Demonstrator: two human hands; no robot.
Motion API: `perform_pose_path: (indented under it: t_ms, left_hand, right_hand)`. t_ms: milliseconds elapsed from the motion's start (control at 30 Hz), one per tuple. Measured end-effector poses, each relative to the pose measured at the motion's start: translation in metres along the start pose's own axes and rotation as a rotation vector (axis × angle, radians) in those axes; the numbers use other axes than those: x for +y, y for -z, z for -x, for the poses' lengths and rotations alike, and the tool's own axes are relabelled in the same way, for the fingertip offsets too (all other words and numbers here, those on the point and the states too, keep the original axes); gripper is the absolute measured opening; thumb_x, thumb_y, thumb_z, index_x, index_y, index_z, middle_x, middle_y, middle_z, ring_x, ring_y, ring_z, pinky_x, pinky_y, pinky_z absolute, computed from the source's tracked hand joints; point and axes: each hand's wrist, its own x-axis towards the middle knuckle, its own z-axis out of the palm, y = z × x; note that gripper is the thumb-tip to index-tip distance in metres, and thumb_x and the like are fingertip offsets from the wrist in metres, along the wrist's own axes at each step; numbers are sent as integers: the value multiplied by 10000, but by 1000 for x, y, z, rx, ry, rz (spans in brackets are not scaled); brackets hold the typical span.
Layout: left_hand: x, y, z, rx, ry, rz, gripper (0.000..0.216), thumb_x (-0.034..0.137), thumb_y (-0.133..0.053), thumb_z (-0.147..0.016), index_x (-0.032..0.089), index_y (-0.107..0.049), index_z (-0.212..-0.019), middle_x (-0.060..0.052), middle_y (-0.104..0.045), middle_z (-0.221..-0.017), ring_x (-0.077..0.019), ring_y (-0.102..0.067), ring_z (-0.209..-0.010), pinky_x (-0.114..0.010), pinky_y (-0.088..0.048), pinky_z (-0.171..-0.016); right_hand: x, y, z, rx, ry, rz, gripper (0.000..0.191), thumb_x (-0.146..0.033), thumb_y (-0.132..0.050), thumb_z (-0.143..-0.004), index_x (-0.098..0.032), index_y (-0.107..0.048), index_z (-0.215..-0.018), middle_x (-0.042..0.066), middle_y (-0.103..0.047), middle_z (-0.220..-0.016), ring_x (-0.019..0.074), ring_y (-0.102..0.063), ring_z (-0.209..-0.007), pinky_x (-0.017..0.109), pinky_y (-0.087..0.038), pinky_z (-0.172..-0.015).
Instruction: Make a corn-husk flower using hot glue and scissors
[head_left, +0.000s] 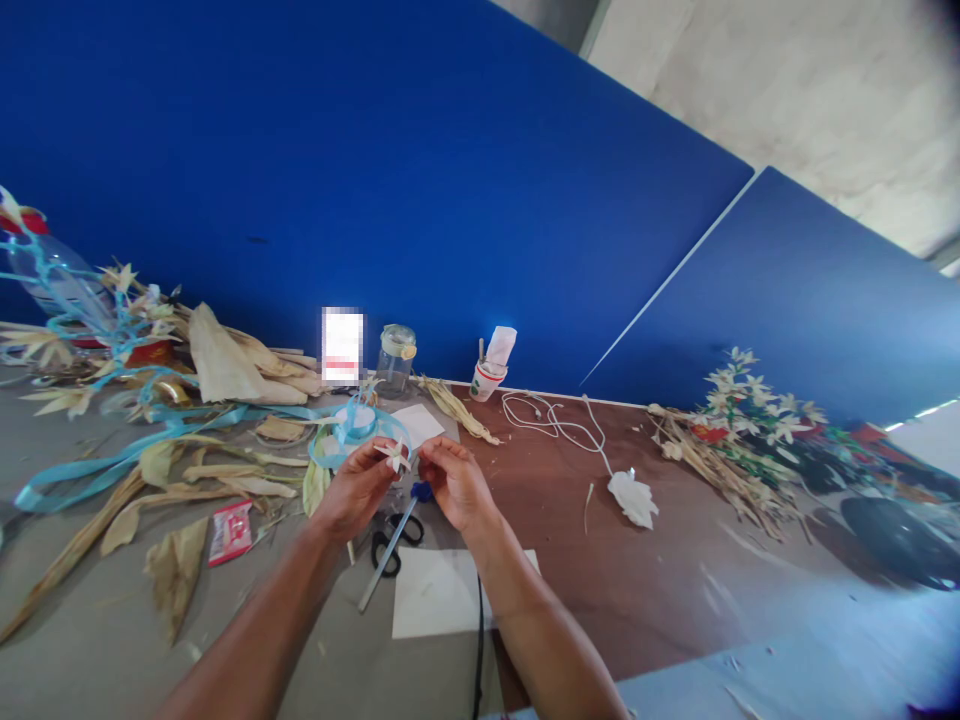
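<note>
My left hand [355,487] and my right hand [453,482] meet over the table, fingers pinched together. Between them sits a small pale flower made of dried husk [395,455], gripped by the left fingertips, with the right fingertips just beside it. Light blue ribbon [352,432] curls right behind the flower. Under my hands lie black-handled scissors [391,541] and a thin stick with a blue cap [390,555]. What the right fingers pinch is too small to make out.
Dried corn husks [225,370] and loose blue ribbon [112,462] cover the left of the table. A glass jar [395,358], a paper cup [487,378], a white cable [555,420], white paper [439,595], a red packet [229,530] and finished husk flowers [750,410] lie around. A blue partition [450,180] stands behind.
</note>
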Motion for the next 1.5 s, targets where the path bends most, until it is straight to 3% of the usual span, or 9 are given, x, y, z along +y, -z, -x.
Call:
perform_pose_path:
  t_ms: [233,467,800,1033,1167,1333,1500]
  left_hand:
    - [-1,1,0,-93,41,-67,160,262,-768,-683,160,-650,-719,-3,-588,-693,-111,-502,-667,-249,-375,-640]
    - [-4,3,0,-97,83,-100,149,255,-765,-682,157,-662,-727,-2,-576,-656,-115,-499,-647,-247,-374,-632]
    - [-2,3,3,-111,138,-73,266,330,-809,-619,167,-682,-786,-20,-639,-699,-132,-558,-676,-251,-415,-665]
    - [-1,4,1,-48,136,-43,249,302,-826,-599,166,-691,-758,-25,-658,-717,-122,-568,-681,-248,-437,-679]
    - [0,3,1,-57,134,-46,263,306,-845,-574,161,-700,-738,-25,-663,-703,-116,-572,-676,-233,-434,-666]
    - [-2,3,1,-91,172,-76,234,270,-841,-580,150,-707,-730,-22,-657,-678,-118,-579,-659,-238,-438,-655]
    - [-1,4,1,-128,187,-97,202,261,-822,-607,153,-706,-732,-24,-655,-679,-132,-594,-663,-255,-451,-655]
  right_hand:
    - [-8,1,2,-132,57,104,268,-402,-757,-619,-161,-706,-725,-21,-537,-570,81,-393,-520,222,-296,-515]
    - [-7,-8,9,-51,110,191,157,-278,-740,-603,-174,-626,-572,-46,-526,-498,78,-373,-495,228,-277,-520]
    - [-7,-6,7,-67,-34,72,137,-249,-713,-580,-167,-607,-554,-15,-580,-480,72,-365,-463,211,-247,-479]
    - [-2,2,2,-58,-126,66,127,-220,-730,-543,-160,-622,-571,-12,-586,-493,70,-385,-449,203,-251,-456]
    - [-3,9,-3,-35,-119,25,159,-248,-755,-553,-150,-638,-596,-40,-537,-508,56,-401,-442,195,-255,-449]
    - [-8,10,-5,-130,-143,27,275,-379,-768,-594,-124,-681,-653,-21,-553,-570,54,-421,-472,194,-262,-451]
    - [-7,7,-3,-127,-160,55,241,-303,-810,-525,-140,-644,-590,-30,-547,-518,61,-402,-472,201,-260,-455]
